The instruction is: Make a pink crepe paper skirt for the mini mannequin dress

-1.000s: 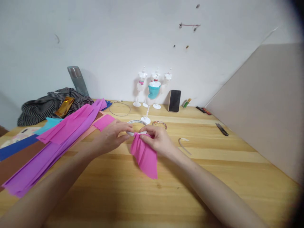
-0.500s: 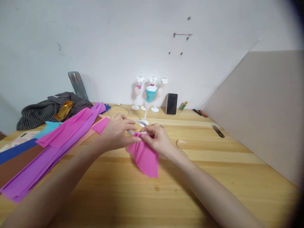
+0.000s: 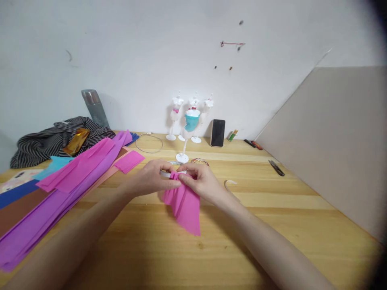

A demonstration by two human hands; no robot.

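A gathered piece of pink crepe paper (image 3: 185, 206) hangs between my hands over the table, its pleated top edge pinched. My left hand (image 3: 149, 178) closes on the pleats from the left, fingers bent and thumb along the front. From the right, my right hand (image 3: 202, 180) pinches the same top edge between thumb and fingers. Behind the pleats shows a white ring (image 3: 165, 174), like a roll of tape, partly hidden by my fingers. Just beyond stands a small white dress form (image 3: 192, 121) wrapped in blue paper.
Several crepe paper sheets (image 3: 75, 189) and a striped cloth (image 3: 39, 141) lie left, near a flask (image 3: 95, 108). More dress forms (image 3: 176, 117) stand by the wall beside a phone (image 3: 218, 133). Snips (image 3: 276, 168) and a curled strip (image 3: 231, 183) lie right.
My left hand has come closer to my right hand and its fingers have closed on the pleated edge. The pink paper hangs slightly lower. The view has shifted a little.
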